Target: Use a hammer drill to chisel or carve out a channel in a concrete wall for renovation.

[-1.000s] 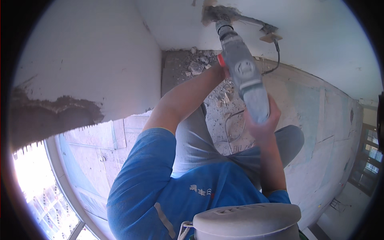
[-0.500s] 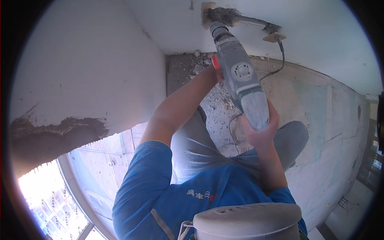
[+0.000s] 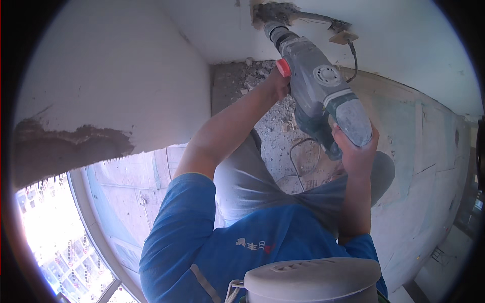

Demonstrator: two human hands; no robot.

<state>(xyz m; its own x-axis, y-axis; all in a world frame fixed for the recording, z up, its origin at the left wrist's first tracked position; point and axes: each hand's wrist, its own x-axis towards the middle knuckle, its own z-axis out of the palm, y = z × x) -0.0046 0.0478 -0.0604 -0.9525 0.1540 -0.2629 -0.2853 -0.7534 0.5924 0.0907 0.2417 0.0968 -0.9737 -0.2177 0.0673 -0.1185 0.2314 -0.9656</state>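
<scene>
A dusty grey and dark green rotary hammer drill point(image 3: 308, 76) slants from the wall down toward my right knee. Its chuck end meets a rough broken cavity point(image 3: 260, 14) in the white wall, and the bit tip is hidden there. My left hand point(image 3: 281, 85) is closed under the drill's front part, just below a red knob point(image 3: 283, 67); the drill covers some of its fingers. At the back end, my right hand point(image 3: 357, 154) wraps around the rear handle.
Broken rubble point(image 3: 275, 131) lies on the floor below the wall. A cable point(image 3: 354, 63) hangs from a square plate point(image 3: 343, 37) on the wall, beside a cut groove. A cord point(image 3: 291, 156) loops near my knees. Left stands a white wall point(image 3: 121, 86) with a ragged lower edge.
The drill's rear end has swung to the right and slightly up, with my right hand on it. My left hand has shifted a little right and up with the front part.
</scene>
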